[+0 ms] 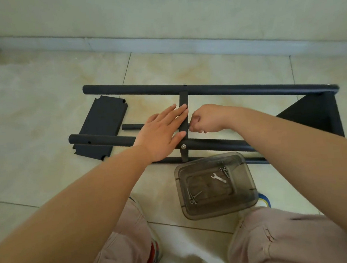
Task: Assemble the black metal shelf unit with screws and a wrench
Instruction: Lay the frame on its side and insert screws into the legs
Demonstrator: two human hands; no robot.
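The black shelf frame lies on its side on the tiled floor. Its far tube point(227, 90) and near tube point(217, 143) are joined by a flat crossbar point(183, 98). A shelf panel point(316, 114) is fixed at the right end. A silver screw head point(183, 146) shows where the crossbar meets the near tube. My left hand point(162, 132) lies flat, fingers apart, on the crossbar. My right hand point(207, 119) is curled at the crossbar's right edge, fingertips pinched; what they hold is hidden. A loose shelf panel point(102, 123) lies to the left.
A smoky transparent plastic box point(248, 200) stands near my knees, holding a small silver wrench point(218, 177) and several screws point(193, 197). A short black tube point(132, 126) lies behind my left hand. The wall and skirting run along the far side.
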